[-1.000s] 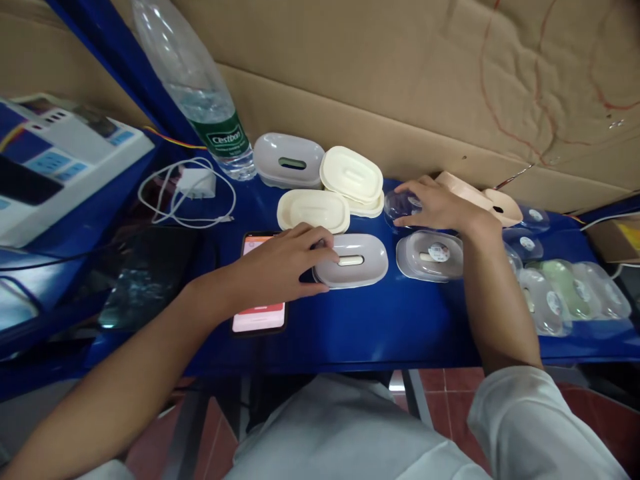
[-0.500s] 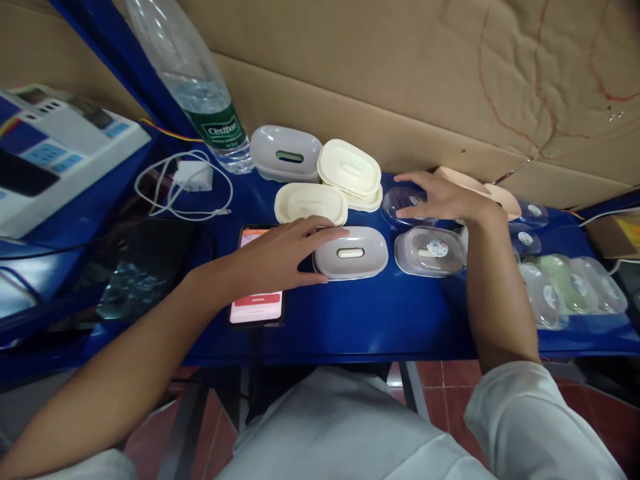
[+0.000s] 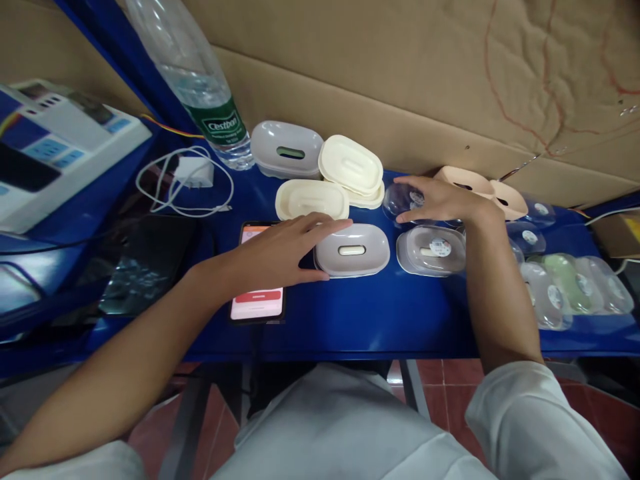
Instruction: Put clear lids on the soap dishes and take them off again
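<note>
Left hand point(image 3: 285, 252) uncurled, now spread, grey dish point(image 3: 367, 239) partly between thumb and forefinger

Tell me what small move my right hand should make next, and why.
Probably close the right hand on the clear cover: the hand is spread open at it, and the grey container beside the left hand appears to have no clear cover, unlike the covered container to its right.

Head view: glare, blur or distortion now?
Head view: glints on the bottle and dark glossy item, sheen on the blue table; bottle looks stretched toward the corner; grey box by the left hand fairly sharp; small print on the phone unreadable.
</note>
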A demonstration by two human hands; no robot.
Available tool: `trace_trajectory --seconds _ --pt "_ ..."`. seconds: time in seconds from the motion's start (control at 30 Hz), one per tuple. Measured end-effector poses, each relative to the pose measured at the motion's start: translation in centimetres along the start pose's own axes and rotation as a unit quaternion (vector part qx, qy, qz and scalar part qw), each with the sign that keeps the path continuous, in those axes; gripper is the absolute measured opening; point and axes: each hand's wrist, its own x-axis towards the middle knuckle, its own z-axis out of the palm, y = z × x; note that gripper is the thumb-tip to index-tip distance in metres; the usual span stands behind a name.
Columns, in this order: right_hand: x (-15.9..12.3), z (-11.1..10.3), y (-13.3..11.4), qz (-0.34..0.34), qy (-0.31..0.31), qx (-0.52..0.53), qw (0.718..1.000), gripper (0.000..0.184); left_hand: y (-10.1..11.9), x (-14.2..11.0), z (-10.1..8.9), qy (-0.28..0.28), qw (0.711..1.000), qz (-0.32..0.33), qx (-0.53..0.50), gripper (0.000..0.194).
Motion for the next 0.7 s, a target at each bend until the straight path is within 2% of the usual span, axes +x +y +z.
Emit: trace_trajectory --seconds 0.13,0.2,0.3,0.4,0.53,0.7 --pt "-2.3 -1.0 -2.8 -0.069 0.079 0.004 0.994 0.099 0.4 -0.2 0.2 0.027 0.998 -0.019 -0.053 0.099" --pt "-3.6 -0.8 -5.1 -0.135 0.066 0.007 0.989 0.094 0.5 -0.2 0.5 0.048 0.994 -0.024 -0.092 0.104" --pt "-4.6 1.0 -8.5 -0.208 0.021 -0.003 0.978 0.089 0.5 -0.1 1.0 0.080 0.988 -0.031 -0.125 0.109" --pt "-4.3 3.9 -10.8 -0.223 0.032 -0.025 0.974 0.095 0.3 0.1 1.3 0.099 0.986 -0.031 -0.130 0.114" --pt "-3.2 6.5 -12.2 -0.253 0.054 -0.064 0.964 0.096 0.4 0.1 1.3 0.096 0.989 -0.012 -0.115 0.107" --pt "-2.9 6.0 -11.6 -0.248 0.049 -0.076 0.965 0.090 0.6 -0.1 1.1 0.070 0.991 -0.010 -0.115 0.100"
